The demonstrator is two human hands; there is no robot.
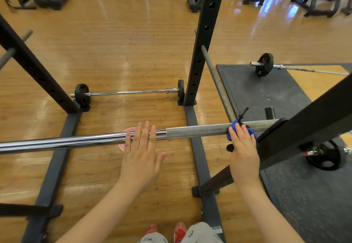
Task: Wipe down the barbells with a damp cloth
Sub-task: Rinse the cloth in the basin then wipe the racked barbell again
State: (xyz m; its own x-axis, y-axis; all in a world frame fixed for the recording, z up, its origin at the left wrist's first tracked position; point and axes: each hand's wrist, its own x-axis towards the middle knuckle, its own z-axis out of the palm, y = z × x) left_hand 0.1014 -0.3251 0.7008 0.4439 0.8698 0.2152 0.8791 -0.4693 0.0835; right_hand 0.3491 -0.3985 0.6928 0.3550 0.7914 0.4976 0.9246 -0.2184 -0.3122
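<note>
- Barbell point(80, 142): racked crosswise in front of the person; shaft smooth and chromed at left, knurled grey at right.
- Cloth point(232, 131): blue, wrapped over the knurled part, close to the rack's slanted beam point(312, 117).
- Right hand point(242, 143): laid over the cloth, fingers curled round it and the shaft.
- Left hand point(142, 151): flat, fingers straight and spread, fingertips laid across the chromed part; nothing gripped.
- Second barbell point(125, 92): on the wooden floor point(118, 33) beyond, small plates fitted at both ends.
- Third barbell point(265, 65): on the dark mat point(266, 94) at right.
- Pink object point(127, 130): partly hidden behind the bar and left hand; kind cannot be told.
</note>
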